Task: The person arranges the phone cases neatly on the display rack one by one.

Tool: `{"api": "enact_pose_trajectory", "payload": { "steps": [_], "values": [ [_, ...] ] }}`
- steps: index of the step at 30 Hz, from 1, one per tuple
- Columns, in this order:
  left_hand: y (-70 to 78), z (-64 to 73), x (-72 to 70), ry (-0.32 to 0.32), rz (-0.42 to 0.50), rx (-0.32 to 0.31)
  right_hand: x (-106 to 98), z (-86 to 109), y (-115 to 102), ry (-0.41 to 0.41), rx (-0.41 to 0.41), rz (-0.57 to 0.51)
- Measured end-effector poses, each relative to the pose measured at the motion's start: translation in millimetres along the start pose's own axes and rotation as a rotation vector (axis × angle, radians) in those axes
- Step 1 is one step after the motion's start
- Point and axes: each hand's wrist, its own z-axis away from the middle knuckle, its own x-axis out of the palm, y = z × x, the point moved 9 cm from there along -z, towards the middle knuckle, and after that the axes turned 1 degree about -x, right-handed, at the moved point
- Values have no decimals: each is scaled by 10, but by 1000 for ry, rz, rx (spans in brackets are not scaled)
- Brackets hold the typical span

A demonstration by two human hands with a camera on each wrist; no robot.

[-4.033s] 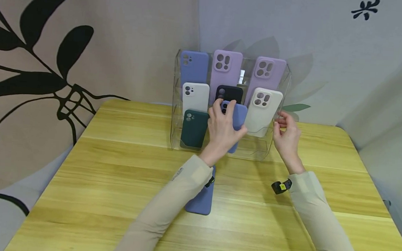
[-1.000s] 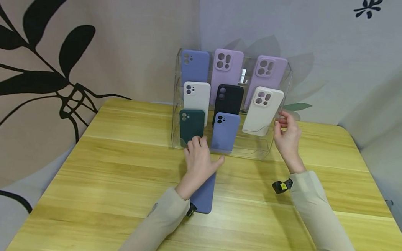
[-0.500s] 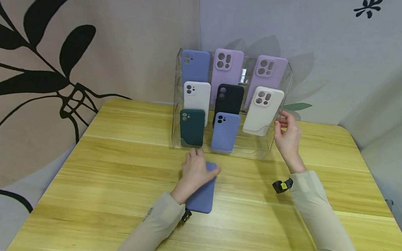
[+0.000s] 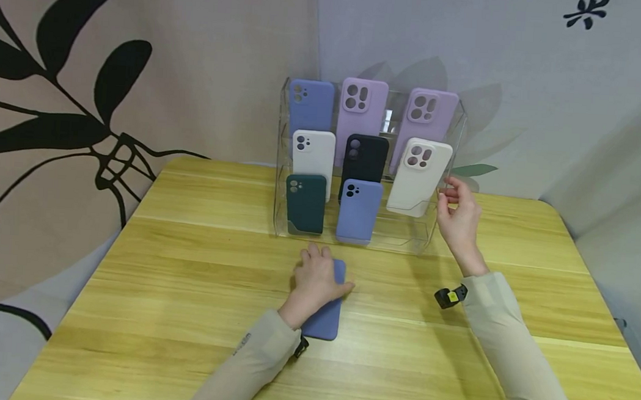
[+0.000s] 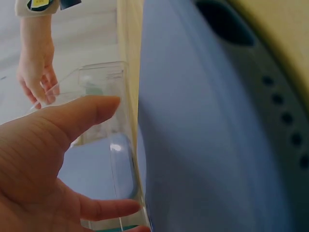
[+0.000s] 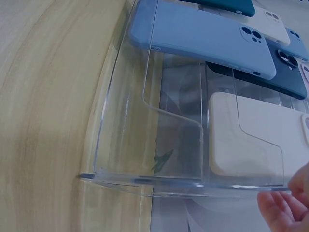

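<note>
A blue phone case (image 4: 324, 322) lies flat on the wooden table in front of a clear tiered display stand (image 4: 409, 235). My left hand (image 4: 315, 280) is spread over this case, hiding part of it; in the left wrist view the thumb and fingers are apart, with the case (image 5: 193, 121) large beside them. My right hand (image 4: 459, 224) is at the stand's right side, its fingertips pinching the clear side panel's edge in the right wrist view. On the stand's front tier are a dark green case (image 4: 305, 205) and a light blue case (image 4: 359, 211).
Behind them stand a white case (image 4: 313, 157), a black case (image 4: 365, 157) and an off-white case (image 4: 419, 178). A blue case (image 4: 311, 104) and two lilac cases (image 4: 361, 120) fill the back tier. A wall rises behind the table (image 4: 183, 289).
My left hand has let go of the light blue case, now upright on the front tier, and come down toward me over the blue case on the table. My right hand has stayed put.
</note>
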Motion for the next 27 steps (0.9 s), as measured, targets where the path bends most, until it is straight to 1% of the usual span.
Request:
{"api": "enact_pose_trajectory", "payload": {
  "steps": [6,11,15,19,23,27],
  "values": [
    [-39,2,53,-52,-51,-30,-6,-1,8,-4,-10,-13],
    [-37,-17,80,-67,-42,-36,-13,-20,72,-36,28,-80],
    [-38,-37,97,-67,-31,-37,2,-31,163,-81,79,-210],
    [-47,-43,105,-67,-28,-41,29,-33,263,-117,152,-346],
    [-51,-48,110,-68,-29,-40,60,-23,352,-151,250,-450],
    [-51,-46,108,-71,-30,-38,92,4,413,-190,353,-586]
  ]
}}
